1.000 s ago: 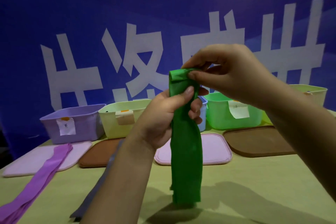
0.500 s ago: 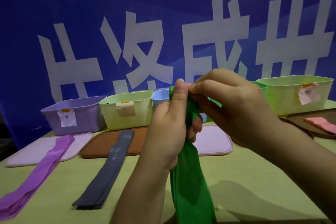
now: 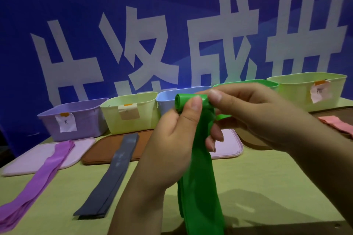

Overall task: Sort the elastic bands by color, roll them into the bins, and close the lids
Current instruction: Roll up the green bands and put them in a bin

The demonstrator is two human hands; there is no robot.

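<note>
A green elastic band point(image 3: 200, 187) hangs in front of me, its top end wound into a small roll. My left hand point(image 3: 172, 147) pinches the roll from the left with thumb on top. My right hand point(image 3: 254, 118) grips the roll's right end, fingers curled around it. A purple band point(image 3: 38, 181) lies on the table at the left, partly over a pink lid point(image 3: 24, 164). Beside it, a grey band point(image 3: 112, 173) lies partly over a brown lid point(image 3: 103, 150). A pink band point(image 3: 338, 124) lies at the right edge.
A row of open bins stands at the back: purple point(image 3: 84, 120), pale yellow-green point(image 3: 145, 114), blue point(image 3: 166, 101), green point(image 3: 267, 84) and another pale yellow-green point(image 3: 294, 89). A second pink lid point(image 3: 229, 147) and a brown lid point(image 3: 250, 139) lie before them. A blue banner is behind.
The rolled top of the green band has grown thicker as both hands turned it. My view has shifted left and down, bringing the grey band and the right bins into sight.
</note>
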